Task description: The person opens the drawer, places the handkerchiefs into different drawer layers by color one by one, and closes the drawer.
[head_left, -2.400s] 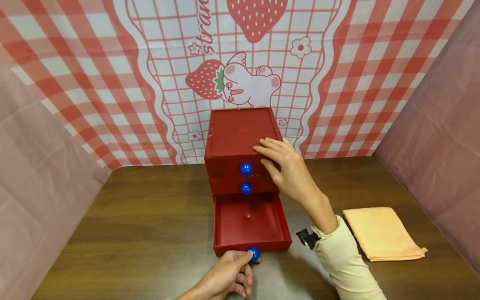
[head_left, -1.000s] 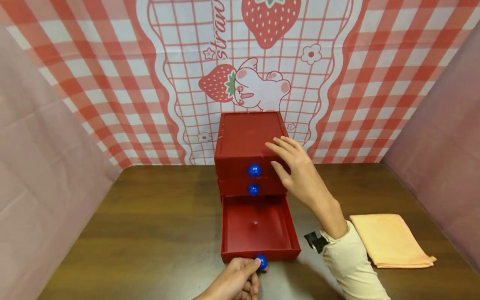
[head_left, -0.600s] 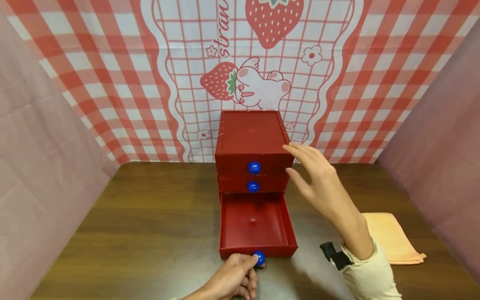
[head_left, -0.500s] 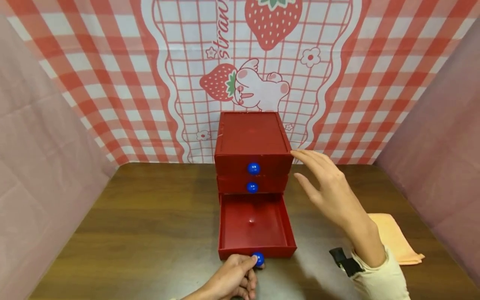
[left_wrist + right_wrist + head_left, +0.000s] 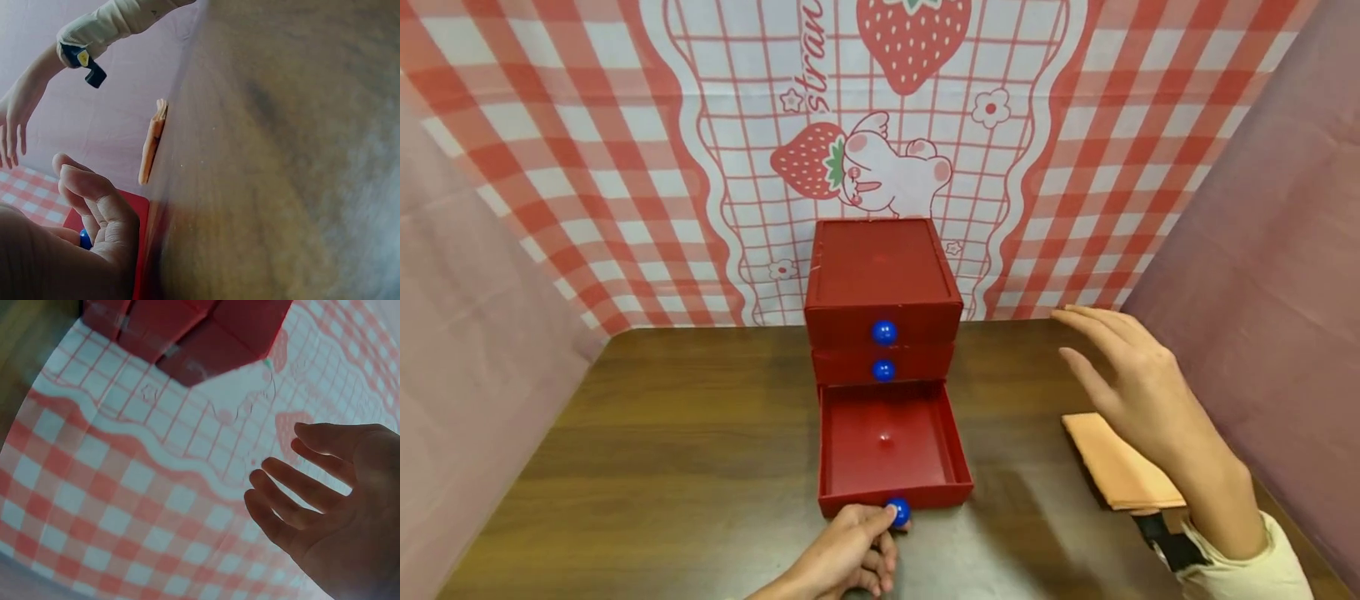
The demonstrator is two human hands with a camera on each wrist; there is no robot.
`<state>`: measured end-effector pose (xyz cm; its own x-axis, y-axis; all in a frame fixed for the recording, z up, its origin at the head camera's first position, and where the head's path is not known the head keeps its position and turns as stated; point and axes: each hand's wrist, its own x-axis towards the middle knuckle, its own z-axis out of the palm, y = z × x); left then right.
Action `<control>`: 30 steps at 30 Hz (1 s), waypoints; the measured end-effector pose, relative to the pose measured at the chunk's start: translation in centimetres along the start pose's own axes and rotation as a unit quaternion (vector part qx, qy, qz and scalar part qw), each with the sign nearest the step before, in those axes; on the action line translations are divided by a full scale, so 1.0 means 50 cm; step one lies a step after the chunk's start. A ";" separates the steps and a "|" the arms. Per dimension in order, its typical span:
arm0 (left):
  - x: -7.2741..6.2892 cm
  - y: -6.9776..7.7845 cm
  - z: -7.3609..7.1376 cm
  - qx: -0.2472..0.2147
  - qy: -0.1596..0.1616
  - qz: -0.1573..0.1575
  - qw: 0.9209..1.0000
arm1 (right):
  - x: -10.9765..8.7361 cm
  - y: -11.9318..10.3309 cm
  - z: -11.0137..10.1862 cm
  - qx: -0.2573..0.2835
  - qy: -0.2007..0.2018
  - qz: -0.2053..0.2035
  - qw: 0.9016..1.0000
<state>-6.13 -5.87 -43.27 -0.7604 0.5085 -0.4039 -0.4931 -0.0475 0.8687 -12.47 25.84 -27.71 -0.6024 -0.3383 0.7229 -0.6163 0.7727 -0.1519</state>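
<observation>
A red drawer unit (image 5: 883, 265) stands against the back cloth, its bottom drawer (image 5: 883, 454) pulled out with nothing in it. Thumb and fingers of my left hand (image 5: 846, 550) pinch the blue knob (image 5: 898, 512) on that drawer's front. Two more blue knobs mark the upper drawers, which are closed. Off to the right, my right hand (image 5: 1138, 392) hangs in the air with relaxed fingers, holding nothing. A folded orange cloth (image 5: 1112, 462) lies on the table below it, partly hidden by the wrist. In the right wrist view the fingers (image 5: 300, 487) are spread, apart from the unit.
The brown wooden table (image 5: 685, 450) runs out on both sides of the unit. Behind it hangs a red-and-white checked cloth (image 5: 1060, 192) with strawberry prints. Pinkish cloth walls (image 5: 1262, 250) close off the left and right sides.
My right hand has left the upper right of the drawer unit and moved right, over the orange cloth. My left hand keeps its pinch on the knob, and the bottom drawer stays out.
</observation>
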 end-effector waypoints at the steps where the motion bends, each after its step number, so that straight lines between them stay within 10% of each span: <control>1: 0.000 0.000 0.000 -0.001 -0.001 -0.001 1.000 | -0.006 0.005 -0.004 -0.002 -0.001 0.007 1.000; 16: -0.001 0.002 0.001 -0.003 -0.002 -0.006 1.000 | -0.064 0.132 -0.029 -0.054 -0.085 0.112 0.989; 30: -0.003 0.002 0.008 -0.003 -0.005 -0.019 1.000 | -0.138 0.262 -0.006 -0.021 -0.221 0.195 0.955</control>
<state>-5.87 -5.60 -43.01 -0.7371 0.5180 -0.4341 -0.5243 -0.0329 0.8509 -16.25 38.47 -34.49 -0.9431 -0.2066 0.2606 -0.2859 0.9041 -0.3177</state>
